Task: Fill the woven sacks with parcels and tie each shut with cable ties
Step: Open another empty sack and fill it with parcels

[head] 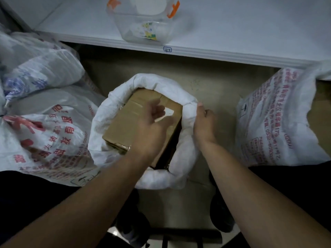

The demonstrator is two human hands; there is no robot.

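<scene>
Head view: right hand (204, 122) grips sack rim (188, 111).

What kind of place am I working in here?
Probably a parcel sorting or courier depot. An open woven sack holds a cardboard box, printed sacks stand on the floor, and a shelf edge carries a numbered label.

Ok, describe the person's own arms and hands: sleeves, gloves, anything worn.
Both forearms are bare as far up as the frame shows; no sleeve is visible. The left hand and right hand wear no gloves. No watch, ring or wristband shows on either, though motion blur softens the left hand.
</scene>
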